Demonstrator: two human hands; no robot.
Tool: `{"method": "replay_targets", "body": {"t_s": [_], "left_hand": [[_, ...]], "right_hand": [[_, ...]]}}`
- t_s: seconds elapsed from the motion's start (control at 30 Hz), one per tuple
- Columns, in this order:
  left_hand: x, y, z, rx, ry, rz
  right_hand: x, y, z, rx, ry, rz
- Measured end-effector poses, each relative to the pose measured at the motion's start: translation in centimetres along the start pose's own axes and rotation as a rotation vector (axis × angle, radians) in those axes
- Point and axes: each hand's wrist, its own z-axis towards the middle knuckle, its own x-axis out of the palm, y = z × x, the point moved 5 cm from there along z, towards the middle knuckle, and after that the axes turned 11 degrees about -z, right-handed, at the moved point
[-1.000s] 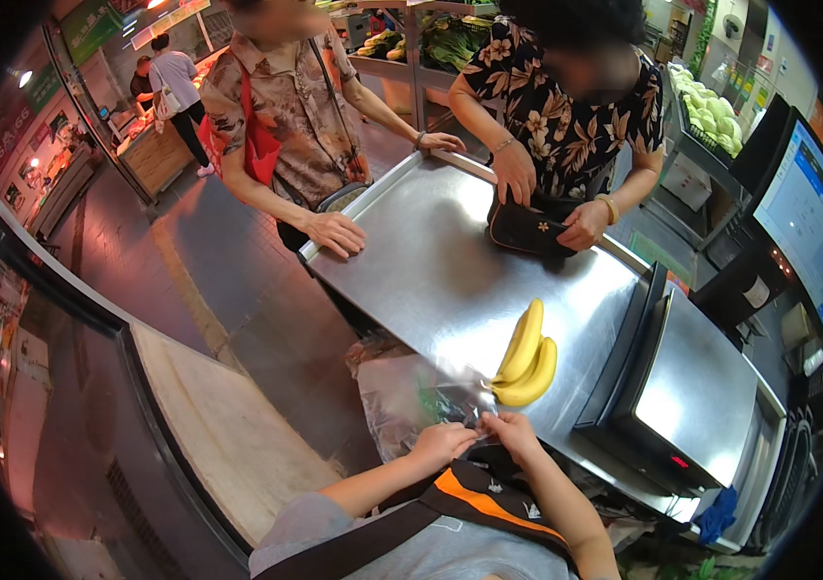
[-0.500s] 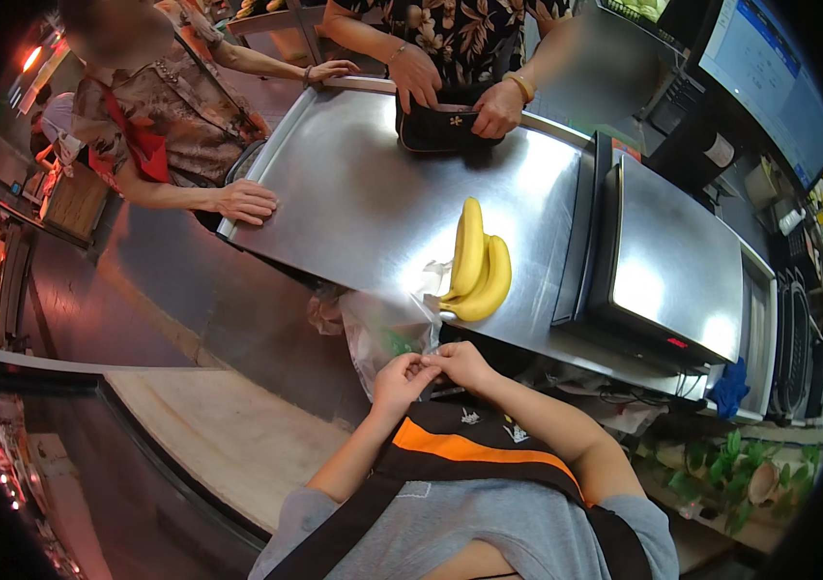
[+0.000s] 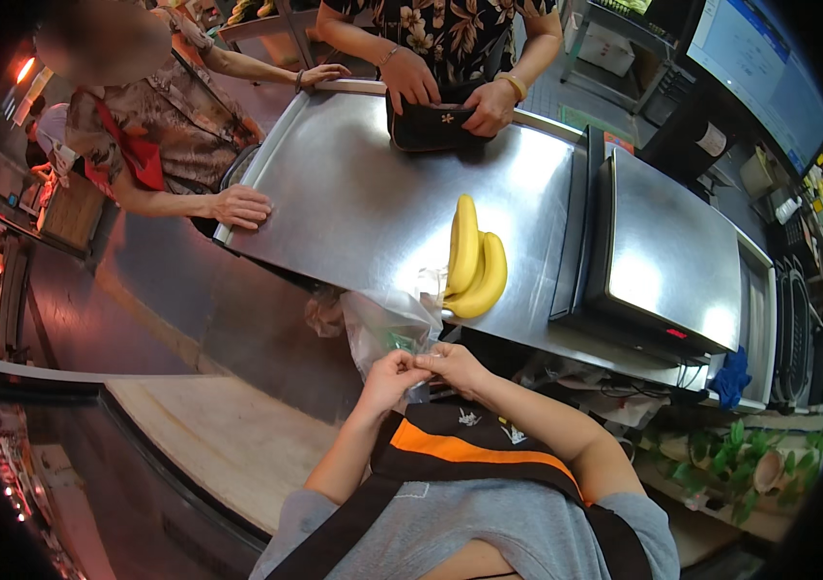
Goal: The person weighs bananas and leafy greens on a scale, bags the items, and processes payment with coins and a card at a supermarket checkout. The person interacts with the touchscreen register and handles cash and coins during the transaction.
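So your left hand [image 3: 388,377] and right hand [image 3: 455,367] are right up against each other, thumbs and fingertips bunched in, and it looks like both are pinching the near side of that clear plastic bag [image 3: 373,324]. Which fold each finger has, I can't tell, it's too small. The bag hangs by the near edge of the shiny metal surface [image 3: 353,184], with a bit of green showing on it.

Your bananas [image 3: 472,275] are lying on the surface just past your right hand, a yellow bunch with the stem end toward you and right by the bag; can't tell if the two touch. To the right of them you've got a boxy scale [image 3: 672,242] with a steel top and a little red display, plus a blue cloth [image 3: 728,377] bunched near its front corner. A lit monitor [image 3: 764,82] stands past that.

Across from you, a person in a black floral top [image 3: 460,39] is holding a black pouch [image 3: 435,130] over the far side of the surface. Someone in a patterned shirt [image 3: 189,111] on your left has one hand [image 3: 240,207] resting on the surface's near left corner, and a red bag [image 3: 144,159] on them.
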Motion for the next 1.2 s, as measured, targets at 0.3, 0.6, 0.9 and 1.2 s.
{"method": "replay_targets", "body": {"t_s": [0.3,0.6,0.9,1.2], "left_hand": [[-10.9,-1.0,0.6,0.306,-0.719,0.957],[-11.8,-4.0,0.5,0.37,-0.158,0.887],[0.8,-4.4,7.7,0.149,0.306,0.444],[6.2,-5.2,16.2,-0.004,0.398,0.267]], "right_hand": [[-0.6,4.8,-3.0,-0.215,0.262,0.757],[-5.3,8.3,-7.2,-0.125,0.041,0.697],[-9.0,10.7,-6.1,-0.533,-0.416,-0.138],[-12.9,9.1,2.5,-0.236,-0.562,-0.25]]}}
